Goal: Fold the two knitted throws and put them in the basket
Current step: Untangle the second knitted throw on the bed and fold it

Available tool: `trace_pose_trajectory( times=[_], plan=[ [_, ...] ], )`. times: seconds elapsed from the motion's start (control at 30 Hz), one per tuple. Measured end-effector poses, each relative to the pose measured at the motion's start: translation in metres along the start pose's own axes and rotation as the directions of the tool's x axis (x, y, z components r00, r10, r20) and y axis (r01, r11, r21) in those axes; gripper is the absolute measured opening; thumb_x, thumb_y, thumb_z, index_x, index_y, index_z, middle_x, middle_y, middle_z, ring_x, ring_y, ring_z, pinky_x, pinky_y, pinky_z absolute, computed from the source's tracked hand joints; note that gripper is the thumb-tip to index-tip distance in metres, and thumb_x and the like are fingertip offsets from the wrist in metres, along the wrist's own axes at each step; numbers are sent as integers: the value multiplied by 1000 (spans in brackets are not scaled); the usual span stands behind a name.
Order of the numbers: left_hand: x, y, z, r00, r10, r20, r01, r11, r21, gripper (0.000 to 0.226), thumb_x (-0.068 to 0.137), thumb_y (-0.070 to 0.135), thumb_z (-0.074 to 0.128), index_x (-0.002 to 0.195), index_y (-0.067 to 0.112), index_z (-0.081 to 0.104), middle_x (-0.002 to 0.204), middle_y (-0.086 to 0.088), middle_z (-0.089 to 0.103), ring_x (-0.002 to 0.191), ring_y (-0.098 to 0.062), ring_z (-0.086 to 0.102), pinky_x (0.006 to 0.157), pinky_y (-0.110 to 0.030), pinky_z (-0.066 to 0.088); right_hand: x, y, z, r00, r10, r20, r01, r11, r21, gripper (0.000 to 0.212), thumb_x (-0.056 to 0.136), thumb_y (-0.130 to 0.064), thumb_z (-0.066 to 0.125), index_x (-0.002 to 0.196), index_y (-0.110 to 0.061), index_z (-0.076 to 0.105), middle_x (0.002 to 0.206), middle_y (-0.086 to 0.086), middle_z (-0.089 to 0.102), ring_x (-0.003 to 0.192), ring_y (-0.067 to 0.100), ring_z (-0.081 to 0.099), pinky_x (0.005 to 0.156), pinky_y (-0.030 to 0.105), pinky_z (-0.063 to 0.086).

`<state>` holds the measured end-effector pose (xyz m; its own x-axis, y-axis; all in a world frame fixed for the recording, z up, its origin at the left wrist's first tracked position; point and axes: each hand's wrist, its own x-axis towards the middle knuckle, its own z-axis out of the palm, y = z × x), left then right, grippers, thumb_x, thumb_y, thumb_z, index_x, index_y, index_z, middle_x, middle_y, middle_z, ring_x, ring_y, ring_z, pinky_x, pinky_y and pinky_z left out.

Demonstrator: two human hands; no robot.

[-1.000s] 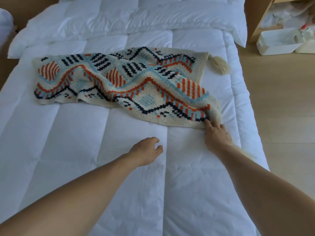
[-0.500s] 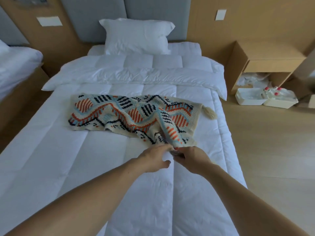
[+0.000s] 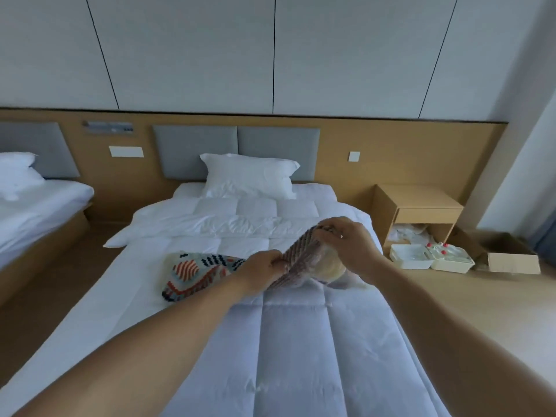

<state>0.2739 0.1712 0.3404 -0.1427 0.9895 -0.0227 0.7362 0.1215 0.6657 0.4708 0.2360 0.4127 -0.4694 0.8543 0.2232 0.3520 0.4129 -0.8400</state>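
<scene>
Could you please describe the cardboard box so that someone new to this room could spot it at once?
Start at the wooden nightstand right of the bed. On the floor beyond it lies the cardboard box, past two white trays. It alone is brown, with open flaps.

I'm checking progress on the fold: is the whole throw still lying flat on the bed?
No, both the left hand and right hand grip the knitted throw and hold its right end raised off the bed.

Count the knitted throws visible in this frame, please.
1. The patterned knitted throw lies partly on the bed, its near end lifted by the left hand and right hand. A second throw isn't visible; it may be out of frame.
</scene>
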Motion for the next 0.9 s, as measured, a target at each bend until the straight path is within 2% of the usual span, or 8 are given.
trace_pose_trajectory(
  times=[0.1, 0.2, 0.3, 0.43, 0.57, 0.7, 0.77, 0.9],
  plan=[
    [-18, -12, -21, 999, -33, -21, 33, 999, 8, 30, 102, 27, 46, 105, 3, 62, 107, -15, 64, 96, -27, 58, 75, -32, 38, -7, -35, -2, 995, -33, -92, 43, 993, 110, 6, 91, -18, 68, 89, -19, 73, 81, -7, 70, 75, 9, 62, 71, 24, 49],
    [-33, -15, -39, 992, -60, -113, 58, 998, -23, 30, 102, 30, 43, 85, 8, 54, 83, -10, 57, 79, -24, 53, 63, -32, 31, -8, -59, -8, 989, -52, -141, 72, 988, 139, 11, 92, -20, 67, 82, -23, 72, 75, -5, 68, 69, 9, 59, 64, 23, 46],
    [-46, -6, -62, 966, -80, -246, 42, 987, -155, 34, 101, 35, 46, 75, 14, 51, 71, -1, 51, 66, -15, 47, 60, -31, 30, -1, -66, -18, 977, -91, -195, 79, 995, -68, 12, 93, -27, 64, 86, -21, 71, 74, 0, 66, 69, 17, 59, 62, 28, 45],
    [-59, 24, -100, 950, -66, -305, -29, 955, -295, 30, 96, 38, 57, 79, 15, 68, 76, 2, 66, 74, -13, 59, 68, -29, 43, 4, -60, -36, 964, -62, -260, -10, 964, -265, 26, 96, -33, 55, 98, -12, 69, 85, 6, 68, 79, 26, 60, 63, 32, 44],
    [-60, 73, -130, 899, 46, -436, -201, 927, -316, 30, 96, 30, 59, 81, 6, 69, 69, 3, 61, 70, -12, 55, 68, -27, 42, 10, -61, -43, 942, -76, -327, -39, 942, -332, 28, 95, -37, 53, 96, -15, 70, 82, 3, 66, 77, 24, 58, 60, 30, 41],
    [-47, 111, -141, 923, 71, -378, -232, 886, -401, 40, 92, 33, 64, 88, -7, 65, 79, -12, 60, 76, -21, 57, 77, -34, 46, 15, -80, -45, 914, -162, -373, 33, 944, -328, 28, 93, -40, 56, 100, -18, 71, 97, 5, 65, 83, 23, 57, 68, 31, 43],
    [-40, 121, -133, 943, 54, -328, -189, 898, -398, 48, 85, 39, 67, 89, -9, 63, 79, -12, 57, 75, -21, 55, 75, -36, 45, 10, -90, -40, 933, -180, -313, 116, 971, -211, 26, 93, -41, 57, 104, -22, 71, 96, 1, 68, 85, 21, 61, 71, 31, 45],
    [-32, 128, -102, 965, 79, -250, -172, 912, -374, 36, 91, 27, 63, 75, -5, 63, 72, -6, 56, 72, -17, 52, 74, -36, 46, -9, -89, -16, 986, -146, 85, 143, 989, 40, 41, 85, -48, 69, 118, -26, 60, 93, -3, 69, 85, 11, 64, 73, 25, 50]
  ],
)
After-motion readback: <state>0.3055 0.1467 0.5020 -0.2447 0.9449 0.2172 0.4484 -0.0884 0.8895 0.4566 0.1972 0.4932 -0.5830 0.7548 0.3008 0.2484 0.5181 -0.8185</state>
